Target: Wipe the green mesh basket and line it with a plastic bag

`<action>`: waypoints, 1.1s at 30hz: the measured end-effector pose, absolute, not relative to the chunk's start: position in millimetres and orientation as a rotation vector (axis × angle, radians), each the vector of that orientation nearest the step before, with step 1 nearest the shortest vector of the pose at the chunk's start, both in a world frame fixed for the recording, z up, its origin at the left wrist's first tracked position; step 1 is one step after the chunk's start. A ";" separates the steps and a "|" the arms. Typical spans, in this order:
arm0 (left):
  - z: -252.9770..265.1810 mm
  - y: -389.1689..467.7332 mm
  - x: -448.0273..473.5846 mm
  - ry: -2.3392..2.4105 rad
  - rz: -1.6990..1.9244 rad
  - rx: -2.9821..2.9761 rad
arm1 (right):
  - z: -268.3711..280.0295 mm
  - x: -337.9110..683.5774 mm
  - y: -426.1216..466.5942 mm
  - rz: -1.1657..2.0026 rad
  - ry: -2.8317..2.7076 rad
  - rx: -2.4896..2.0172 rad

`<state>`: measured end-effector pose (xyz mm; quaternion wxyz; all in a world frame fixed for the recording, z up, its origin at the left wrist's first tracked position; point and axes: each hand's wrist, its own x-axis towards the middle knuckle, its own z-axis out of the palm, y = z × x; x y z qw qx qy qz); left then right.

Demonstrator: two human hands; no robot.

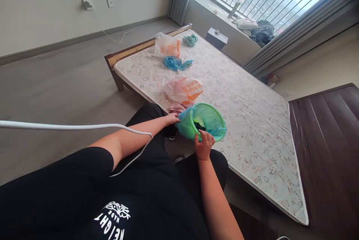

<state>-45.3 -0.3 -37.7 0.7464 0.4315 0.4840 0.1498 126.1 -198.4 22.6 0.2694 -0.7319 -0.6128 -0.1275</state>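
A green mesh waste basket (186, 127) lies tilted at the bed's edge, over my lap, with its mouth facing right. Thin blue plastic bag film (220, 132) lines it, and a small black item (199, 126) sits inside. My left hand (172, 119) is closed at the basket's bottom end, where blue film shows; its fingertips are partly hidden. Over the near rim my right hand (204, 142) curls its fingers, gripping the edge. Just beyond the left hand is a bunched pink cloth (177, 108), beside a white plastic bag with orange print (182, 88).
On the letter-patterned mattress (252, 127) lie a crumpled blue bag (174, 63), another orange-printed bag (166, 46) and a teal coil (190, 40). A white cable (84, 125) crosses my left arm. A dark wooden headboard (328, 150) stands at right.
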 end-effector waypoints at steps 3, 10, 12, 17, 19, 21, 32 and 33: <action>-32.3 0.9 -45.7 1.069 0.260 0.978 | 21.8 127.6 -197.1 -0.441 -1.682 -1.900; -15.9 -7.5 -51.3 0.939 -0.081 1.112 | 22.5 127.5 -194.0 -0.558 -1.684 -1.792; -13.6 -11.3 -54.2 0.911 -0.143 1.162 | 22.5 127.1 -193.8 -0.531 -1.674 -1.811; -16.0 -18.3 -56.2 0.765 -0.276 1.241 | 21.6 126.7 -194.7 -0.482 -1.654 -1.885; -18.7 -20.8 -55.0 0.735 -0.297 1.303 | 21.1 126.4 -195.4 -0.478 -1.652 -1.912; -20.9 -23.5 -53.3 0.746 -0.294 1.337 | 20.4 126.1 -195.9 -0.463 -1.649 -1.945; -10.8 -28.0 -52.3 0.770 -0.083 1.240 | 17.2 126.6 -194.4 -0.417 -1.638 -2.026; -7.3 -29.5 -53.6 0.783 -0.044 1.218 | 17.1 126.1 -194.1 -0.410 -1.631 -2.036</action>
